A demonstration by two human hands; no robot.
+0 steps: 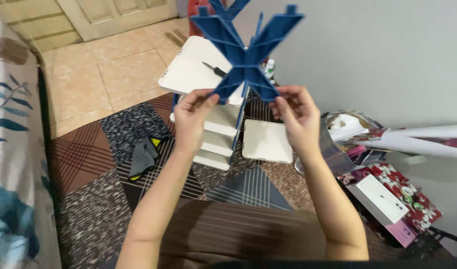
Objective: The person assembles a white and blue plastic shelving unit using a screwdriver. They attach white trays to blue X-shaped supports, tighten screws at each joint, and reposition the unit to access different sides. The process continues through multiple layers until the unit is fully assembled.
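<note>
Currently both hands are raised in front of the chest, holding up a blue X-shaped plastic brace [246, 55]. Left hand [192, 115]: grip pinched on the lower left leg of the brace, thumb and fingertips pressed onto its end. Right hand [295, 117]: grip pinched on the lower right leg, fingers curled round the end. The brace stands upright, its two upper arms reaching toward the top of the frame — held in the air just above and in front of a white tiered shelf rack [203, 89].

The rack stands on the floor on a patchwork rug [113, 164] of brown, grey and black panels. Its top shelf is a white tray with rounded corners; a screwdriver [214, 69] with a dark handle lies on it. Lower white shelves show beneath, with blue uprights between them.

One loose white shelf panel [267, 141] lies flat on the rug, just right of the rack. A grey and yellow cloth [143, 157] lies on the rug to the left. At right, near the wall — a white box [378, 198] resting on a red floral pouch [413, 197], beside crumpled wrapping. Beige floor tiles [113, 69] lie beyond the rug.
</note>
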